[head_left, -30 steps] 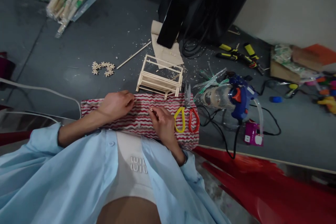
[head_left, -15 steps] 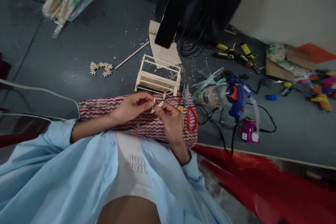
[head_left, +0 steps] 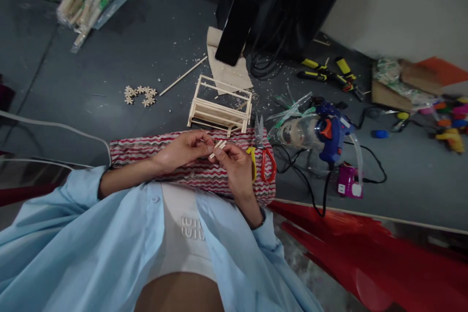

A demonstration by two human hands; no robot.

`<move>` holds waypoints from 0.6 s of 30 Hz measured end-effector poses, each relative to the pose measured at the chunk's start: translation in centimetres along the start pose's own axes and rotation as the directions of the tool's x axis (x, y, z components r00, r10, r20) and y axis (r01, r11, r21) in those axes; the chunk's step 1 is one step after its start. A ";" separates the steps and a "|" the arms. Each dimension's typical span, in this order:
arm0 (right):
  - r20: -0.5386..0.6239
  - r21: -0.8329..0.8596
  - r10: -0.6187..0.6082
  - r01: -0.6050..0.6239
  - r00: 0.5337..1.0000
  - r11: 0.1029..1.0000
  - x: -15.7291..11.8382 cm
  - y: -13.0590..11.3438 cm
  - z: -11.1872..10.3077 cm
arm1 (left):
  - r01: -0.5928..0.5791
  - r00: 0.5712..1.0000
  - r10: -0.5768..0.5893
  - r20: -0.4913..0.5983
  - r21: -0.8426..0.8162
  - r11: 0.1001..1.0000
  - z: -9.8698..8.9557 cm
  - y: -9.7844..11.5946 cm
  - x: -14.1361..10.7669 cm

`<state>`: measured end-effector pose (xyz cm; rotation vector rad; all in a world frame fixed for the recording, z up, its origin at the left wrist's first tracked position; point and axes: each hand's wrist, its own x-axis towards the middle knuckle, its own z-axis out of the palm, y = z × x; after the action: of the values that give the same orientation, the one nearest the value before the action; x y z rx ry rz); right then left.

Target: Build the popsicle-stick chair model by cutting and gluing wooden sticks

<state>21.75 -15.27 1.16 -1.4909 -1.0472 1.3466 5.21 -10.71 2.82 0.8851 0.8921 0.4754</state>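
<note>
Over a red-and-white striped cloth, my left hand and my right hand meet around a few short pale wooden sticks. Fingers of both hands pinch the sticks from either side. Just beyond the hands stands a small open frame of thin wooden sticks. Scissors with one red and one yellow handle lie on the cloth to the right of my right hand.
A blue glue gun with black cables rests at the right. Pliers lie behind it. A phone leans at the back. Small wooden flower shapes, a long stick and bagged sticks are on the left.
The short sticks between my fingertips have turned and now lie closer together. My left fingertips have shifted slightly; the wooden frame stays where it was.
</note>
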 end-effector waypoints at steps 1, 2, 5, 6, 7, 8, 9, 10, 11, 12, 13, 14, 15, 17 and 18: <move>-0.013 -0.003 -0.013 0.013 1.000 1.000 0.0 0.1 0.1 | 0.007 1.000 -0.007 -0.007 -0.004 1.000 0.0 0.0 0.0; -0.031 -0.010 -0.026 0.026 0.999 1.000 -0.1 0.2 0.2 | 0.017 1.000 -0.017 -0.016 -0.010 1.000 0.0 -0.1 0.1; -0.085 -0.039 -0.054 0.051 0.995 0.998 -0.2 0.1 0.5 | 0.053 0.997 -0.056 -0.047 -0.045 0.998 0.1 -0.2 0.2; -0.098 -0.042 -0.056 0.052 0.994 0.998 -0.2 0.0 0.6 | 0.064 0.996 -0.068 -0.054 -0.057 0.996 0.1 -0.2 0.2; -0.105 -0.040 -0.056 0.052 0.993 0.998 -0.3 -0.1 0.6 | 0.073 0.995 -0.077 -0.060 -0.070 0.995 0.1 -0.3 0.2; -0.107 -0.036 -0.056 0.052 0.993 0.998 -0.3 -0.2 0.7 | 0.077 0.995 -0.083 -0.062 -0.085 0.993 0.0 -0.4 0.2; -0.110 -0.029 -0.058 0.055 0.992 0.998 -0.3 -0.3 0.7 | 0.079 0.995 -0.085 -0.055 -0.101 0.992 0.0 -0.5 0.2; -0.117 -0.026 -0.059 0.057 0.991 0.998 -0.4 -0.3 0.7 | 0.081 0.996 -0.086 -0.038 -0.116 0.990 -0.1 -0.6 0.2; -0.127 -0.033 -0.061 0.057 0.990 0.998 -0.4 -0.2 0.7 | 0.086 0.996 -0.088 -0.014 -0.130 0.988 -0.1 -0.7 0.2; -0.140 -0.047 -0.062 0.056 0.988 0.997 -0.4 -0.1 0.7 | 0.093 0.996 -0.091 0.015 -0.142 0.986 -0.2 -0.8 0.2; -0.154 -0.065 -0.063 0.054 0.986 0.996 -0.4 0.0 0.7 | 0.102 0.994 -0.096 0.043 -0.147 0.984 -0.2 -0.9 0.2; -0.166 -0.082 -0.064 0.051 0.984 0.995 -0.4 0.1 0.6 | 0.110 0.993 -0.102 0.065 -0.147 0.983 -0.2 -1.0 0.2; -0.170 -0.090 -0.064 0.050 0.983 0.995 -0.3 0.2 0.6 | 0.115 0.991 -0.105 0.080 -0.144 0.983 -0.2 -1.1 0.2; -0.156 -0.071 -0.052 0.041 0.986 0.997 -0.2 0.4 0.4 | 0.117 0.989 -0.104 0.104 -0.129 0.985 -0.3 -1.2 0.2; -0.142 -0.048 -0.038 0.031 0.989 0.998 -0.2 0.5 0.3 | 0.120 0.987 -0.106 0.122 -0.118 0.986 -0.4 -1.2 0.2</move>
<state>21.42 -15.57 0.68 -1.5712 -1.0134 1.1803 5.03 -11.03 1.60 0.7356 0.7929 0.3735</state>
